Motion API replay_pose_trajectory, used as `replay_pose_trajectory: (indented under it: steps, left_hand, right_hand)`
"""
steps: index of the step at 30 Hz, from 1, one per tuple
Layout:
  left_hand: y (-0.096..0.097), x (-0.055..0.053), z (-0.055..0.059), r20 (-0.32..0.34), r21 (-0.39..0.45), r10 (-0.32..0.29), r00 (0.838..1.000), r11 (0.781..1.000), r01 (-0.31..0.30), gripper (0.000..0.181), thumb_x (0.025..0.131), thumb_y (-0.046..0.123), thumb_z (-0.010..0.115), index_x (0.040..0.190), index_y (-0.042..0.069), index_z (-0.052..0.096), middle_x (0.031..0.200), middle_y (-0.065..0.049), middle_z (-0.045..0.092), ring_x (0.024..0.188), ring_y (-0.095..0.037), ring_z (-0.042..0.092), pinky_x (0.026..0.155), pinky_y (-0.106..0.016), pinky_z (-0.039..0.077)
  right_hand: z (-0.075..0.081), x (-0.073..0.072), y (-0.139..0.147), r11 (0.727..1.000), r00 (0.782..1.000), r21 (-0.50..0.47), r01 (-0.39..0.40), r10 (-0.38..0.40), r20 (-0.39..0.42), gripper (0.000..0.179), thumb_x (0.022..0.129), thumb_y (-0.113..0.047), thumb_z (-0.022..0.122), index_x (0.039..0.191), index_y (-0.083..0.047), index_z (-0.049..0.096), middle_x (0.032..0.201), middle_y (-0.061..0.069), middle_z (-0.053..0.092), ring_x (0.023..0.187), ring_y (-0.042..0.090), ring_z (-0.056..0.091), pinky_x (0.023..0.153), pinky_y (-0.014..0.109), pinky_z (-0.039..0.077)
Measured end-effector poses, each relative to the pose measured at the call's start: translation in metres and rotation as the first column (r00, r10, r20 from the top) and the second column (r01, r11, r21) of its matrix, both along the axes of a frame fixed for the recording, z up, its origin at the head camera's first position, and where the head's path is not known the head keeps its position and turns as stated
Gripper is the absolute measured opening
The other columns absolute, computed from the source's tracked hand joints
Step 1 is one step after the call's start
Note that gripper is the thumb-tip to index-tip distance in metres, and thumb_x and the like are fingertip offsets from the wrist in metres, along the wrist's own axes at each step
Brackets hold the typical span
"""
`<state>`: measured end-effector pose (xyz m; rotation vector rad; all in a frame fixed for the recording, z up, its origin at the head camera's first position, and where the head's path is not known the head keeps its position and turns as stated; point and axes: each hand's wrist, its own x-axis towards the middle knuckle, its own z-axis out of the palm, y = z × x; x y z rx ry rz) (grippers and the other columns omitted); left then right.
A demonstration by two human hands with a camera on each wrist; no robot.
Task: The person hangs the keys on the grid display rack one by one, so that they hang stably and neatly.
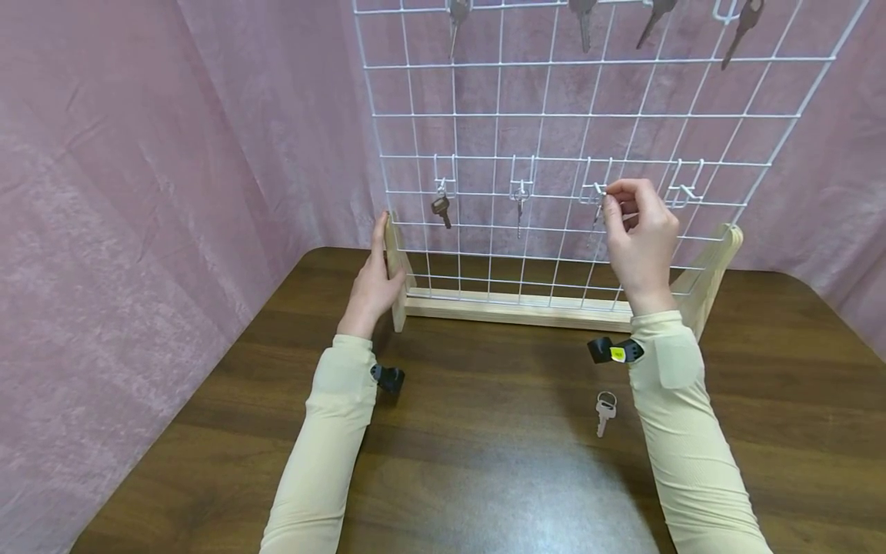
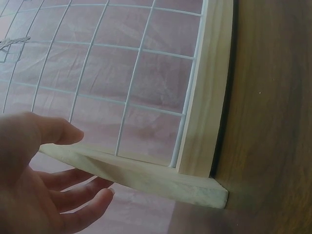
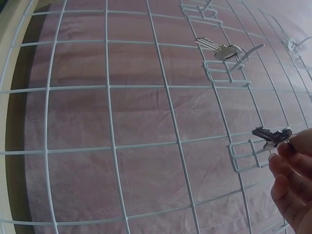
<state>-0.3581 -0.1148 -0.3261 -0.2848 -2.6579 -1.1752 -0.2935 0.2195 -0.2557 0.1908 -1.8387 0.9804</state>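
Observation:
My right hand (image 1: 644, 235) pinches a key (image 3: 270, 135) by its ring end, at the third hook (image 1: 591, 192) of the lower row on a white wire grid (image 1: 477, 252). The fingertips hide whether the ring is round the hook. My left hand (image 1: 370, 291) holds the wooden side support (image 1: 396, 269) of the grid's stand, thumb on the inner side and fingers on the outer side. A brass-coloured key (image 1: 441, 209) and a silver key (image 1: 521, 208) hang on the two hooks to the left. The rightmost lower hook (image 1: 684, 194) bears no key.
One more key (image 1: 605, 415) with a ring lies on the brown table (image 1: 484, 431), beside my right forearm. Several keys hang along the grid's top edge. The right wooden support (image 1: 713, 269) stands behind my right wrist. Pink cloth (image 1: 173, 192) hangs behind the table.

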Motion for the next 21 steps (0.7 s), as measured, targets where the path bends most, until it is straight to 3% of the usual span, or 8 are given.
replay_pose_trajectory:
  steps: [10, 21]
  left_hand:
    - [-0.0003, 0.0009, 0.0006, 0.001, -0.002, -0.009, 1.000, 1.000, 0.009, 0.096, 0.092, 0.011, 0.056, 0.148, 0.054, -0.008, 0.156, -0.020, 0.031, 0.100, -0.045, 0.062, 0.078, -0.055, 0.054]
    - [0.0003, 0.0016, 0.0013, 0.013, 0.008, -0.001, 1.000, 1.000, 0.001, 0.097, 0.092, 0.010, 0.057, 0.148, 0.054, -0.008, 0.155, -0.021, 0.032, 0.104, -0.047, 0.061, 0.080, -0.056, 0.054]
  right_hand:
    - [-0.0026, -0.0001, 0.0014, 1.000, 1.000, 0.011, -0.016, 0.016, 0.027, 0.018, 0.091, -0.002, 0.057, 0.104, 0.009, 0.062, 0.086, 0.017, 0.065, 0.072, -0.016, 0.046, 0.063, 0.010, 0.041]
    - [-0.0015, 0.0021, 0.0009, 1.000, 0.999, 0.002, -0.015, 0.015, 0.044, 0.018, 0.089, -0.005, 0.059, 0.103, 0.005, 0.063, 0.083, -0.004, 0.060, 0.070, -0.014, 0.048, 0.062, 0.007, 0.040]
